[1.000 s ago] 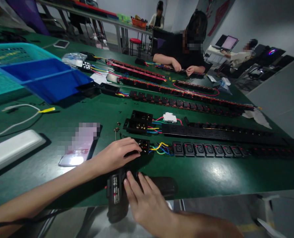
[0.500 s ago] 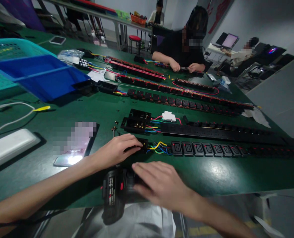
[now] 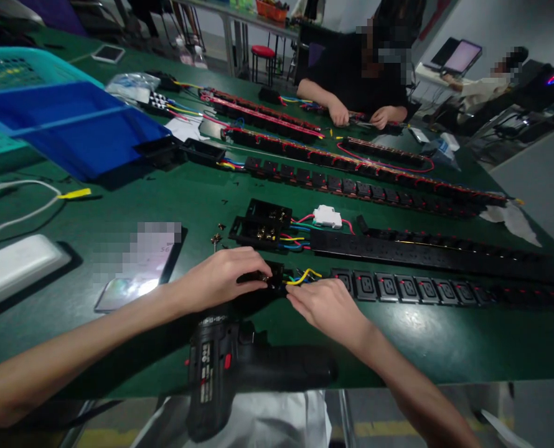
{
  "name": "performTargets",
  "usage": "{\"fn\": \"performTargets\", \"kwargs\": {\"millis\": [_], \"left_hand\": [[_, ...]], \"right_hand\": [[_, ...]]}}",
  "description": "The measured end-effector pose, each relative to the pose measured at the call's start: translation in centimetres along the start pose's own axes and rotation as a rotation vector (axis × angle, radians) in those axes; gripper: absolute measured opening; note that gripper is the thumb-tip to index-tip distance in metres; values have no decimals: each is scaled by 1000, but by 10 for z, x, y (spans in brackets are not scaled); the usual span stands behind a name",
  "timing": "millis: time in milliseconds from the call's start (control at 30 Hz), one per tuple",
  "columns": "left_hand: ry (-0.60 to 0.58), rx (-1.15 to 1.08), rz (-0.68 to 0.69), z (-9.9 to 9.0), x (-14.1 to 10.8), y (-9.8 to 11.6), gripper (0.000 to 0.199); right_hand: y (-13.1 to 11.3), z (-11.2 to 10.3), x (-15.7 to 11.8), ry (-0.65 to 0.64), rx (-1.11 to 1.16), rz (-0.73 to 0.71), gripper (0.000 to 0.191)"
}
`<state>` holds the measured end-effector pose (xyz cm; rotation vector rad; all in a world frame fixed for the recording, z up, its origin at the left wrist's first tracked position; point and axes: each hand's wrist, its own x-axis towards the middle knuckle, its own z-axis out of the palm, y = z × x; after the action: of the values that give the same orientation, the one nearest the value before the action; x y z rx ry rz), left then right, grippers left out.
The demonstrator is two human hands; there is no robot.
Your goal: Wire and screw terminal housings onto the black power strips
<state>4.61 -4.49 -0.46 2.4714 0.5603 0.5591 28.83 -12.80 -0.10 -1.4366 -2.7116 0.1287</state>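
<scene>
— We're watching the left hand (image 3: 223, 280): what's it doing?
— Clamped on a black terminal block (image 3: 276, 280), at the end of a socket strip (image 3: 398, 287). The right hand (image 3: 326, 305) touches coloured wires (image 3: 302, 277); its grip we can't tell.

Readable text: none can be made out.
Black cordless drill (image 3: 216, 373): white print and a red mark are seen on the body, but the print is too small to be read.
Flat glossy phone (image 3: 139, 267): its screen is pixelated, so nothing can be read.
Black plastic socket housing (image 3: 267, 278): no marking can be read.
</scene>
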Motion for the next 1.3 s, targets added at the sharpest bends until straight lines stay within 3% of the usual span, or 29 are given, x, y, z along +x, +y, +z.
{"fn": "performTargets", "kwargs": {"millis": [200,433,733,867,1033,1300], "left_hand": [[-11,10,2,-11,11,-9,14],[-4,13,-1,-11,16,-17,20],[-56,-81,64,-11,12,-16,16],[-137,-236,56,-14,13,-19,14],[-243,-323,42,-16,14,-18,7],[-205,-285,56,-10,12,-12,6]], "right_hand": [[0,18,-3,80,-30,-21,15],[-5,32,-5,231,-12,1,18],[-8,39,-4,214,-51,42,18],[-8,38,-2,202,-39,50,9],[-8,37,1,157,-2,64,11],[-7,40,2,225,1,15,18]]}}
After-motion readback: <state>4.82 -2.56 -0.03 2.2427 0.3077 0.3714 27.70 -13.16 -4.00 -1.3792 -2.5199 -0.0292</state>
